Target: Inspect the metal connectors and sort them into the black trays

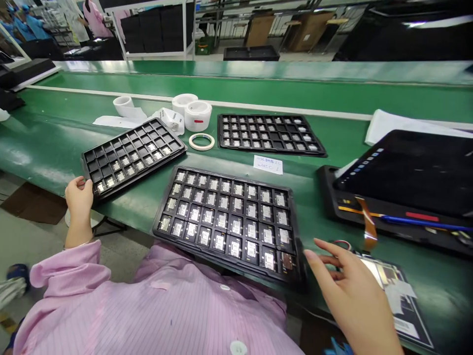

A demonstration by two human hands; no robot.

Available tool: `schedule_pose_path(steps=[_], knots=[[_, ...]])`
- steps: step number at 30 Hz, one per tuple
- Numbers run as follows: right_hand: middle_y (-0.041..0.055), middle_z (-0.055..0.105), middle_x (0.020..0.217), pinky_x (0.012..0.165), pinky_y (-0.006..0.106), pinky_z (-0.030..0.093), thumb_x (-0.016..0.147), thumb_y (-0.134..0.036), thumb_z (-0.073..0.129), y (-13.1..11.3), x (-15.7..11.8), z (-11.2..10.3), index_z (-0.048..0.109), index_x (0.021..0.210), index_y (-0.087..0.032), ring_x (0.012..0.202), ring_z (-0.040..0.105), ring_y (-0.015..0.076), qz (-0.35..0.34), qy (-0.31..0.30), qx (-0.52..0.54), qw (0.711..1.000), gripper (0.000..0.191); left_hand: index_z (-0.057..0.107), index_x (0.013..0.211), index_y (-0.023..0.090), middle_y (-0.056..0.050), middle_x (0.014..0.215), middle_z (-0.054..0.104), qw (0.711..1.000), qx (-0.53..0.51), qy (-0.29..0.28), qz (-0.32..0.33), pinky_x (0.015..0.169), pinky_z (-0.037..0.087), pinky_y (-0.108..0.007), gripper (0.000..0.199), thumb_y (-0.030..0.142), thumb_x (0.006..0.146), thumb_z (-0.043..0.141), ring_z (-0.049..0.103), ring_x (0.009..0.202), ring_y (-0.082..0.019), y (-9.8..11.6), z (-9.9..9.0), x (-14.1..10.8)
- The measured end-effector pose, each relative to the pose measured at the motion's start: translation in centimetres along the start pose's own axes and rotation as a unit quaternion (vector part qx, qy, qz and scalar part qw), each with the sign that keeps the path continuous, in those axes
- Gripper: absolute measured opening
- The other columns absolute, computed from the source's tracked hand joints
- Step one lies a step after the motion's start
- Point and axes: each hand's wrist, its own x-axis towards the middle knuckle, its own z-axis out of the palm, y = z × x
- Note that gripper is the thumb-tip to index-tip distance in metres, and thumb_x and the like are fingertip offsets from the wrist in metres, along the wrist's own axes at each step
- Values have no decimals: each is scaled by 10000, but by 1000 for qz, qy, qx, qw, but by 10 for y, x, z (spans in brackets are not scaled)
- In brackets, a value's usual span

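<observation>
My left hand is at the near-left corner of a tilted black tray, its fingers curled in beside the rim. What they pinch, if anything, is hidden. That tray has pale, metallic small parts in some of its pockets. In front of my body lies a second black tray, with small boards bearing white labels in nearly all pockets; a brownish piece sits in its near-right pocket. Just right of this tray is my right hand, thumb and fingers apart, holding nothing.
A third parts tray lies farther back, behind a handwritten paper slip. White label rolls and a tape ring stand left of it. At right are a dark screen, a blue pen and an opened device.
</observation>
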Motion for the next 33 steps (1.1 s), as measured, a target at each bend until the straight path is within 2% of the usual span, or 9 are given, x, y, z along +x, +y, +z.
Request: schedule_pose_path(steps=[12,17,19,21,23,25,27,30,33], knots=[[99,618,853,841,479,494,814,-616,490,9,-2,7,673,1094,-119,877,626,332,-50,-28,-61,997,599,587,1213,108,-68,1022,660,994,-27,95,-54,1013,462,-481,407,321,886,701,628,995,-239,9,-6,-26],[106,661,916,734,443,491,774,-648,551,0,-7,-2,669,1160,-132,711,605,265,41,-92,-7,995,655,459,1398,17,-214,1387,540,989,-22,145,7,1147,307,-512,642,374,903,659,471,1312,-338,47,2,-75],[73,655,834,640,397,476,773,-654,604,-4,-11,-11,639,1233,-156,634,563,227,90,-133,58,985,679,481,1416,134,-141,1375,587,993,-42,92,53,1069,423,-441,560,395,938,608,538,1276,-286,70,11,-105],[53,646,817,548,340,453,772,-638,671,-8,-16,-23,608,1299,-201,618,535,202,127,-165,151,966,688,531,1386,194,-102,1282,672,994,-64,-42,83,1011,487,-395,514,418,932,617,618,1207,-259,91,22,-135],[80,670,1064,462,288,429,764,-606,725,-10,-22,-32,607,1316,-275,648,531,179,150,-179,247,940,655,443,1470,185,-140,1368,624,970,-63,-219,85,1090,443,-433,597,438,947,582,571,1296,-274,104,30,-158],[74,563,1374,383,249,385,774,-579,737,-11,-28,-37,621,1304,-337,665,533,154,164,-192,325,911,594,350,1531,154,-175,1488,508,946,-37,-309,90,1165,367,-465,669,451,962,539,472,1397,-284,111,35,-172],[73,592,1309,347,224,351,815,-568,711,-11,-35,-37,587,1354,-359,605,498,128,175,-223,365,887,591,323,1547,136,-179,1551,425,942,-11,-321,101,1197,324,-473,711,472,956,532,410,1442,-286,112,36,-179],[3,575,781,375,208,392,872,-559,676,-11,-48,-33,408,1514,-324,534,438,126,176,-276,353,876,734,323,1552,151,-167,1542,443,943,0,-320,87,1204,315,-486,755,514,932,557,410,1441,-289,111,29,-183],[-19,530,739,415,211,444,898,-549,661,-11,-61,-33,280,1578,-302,547,438,125,163,-305,302,888,817,341,1544,196,-140,1517,486,941,4,-333,51,1177,356,-486,753,529,912,578,451,1410,-290,110,15,-188]])
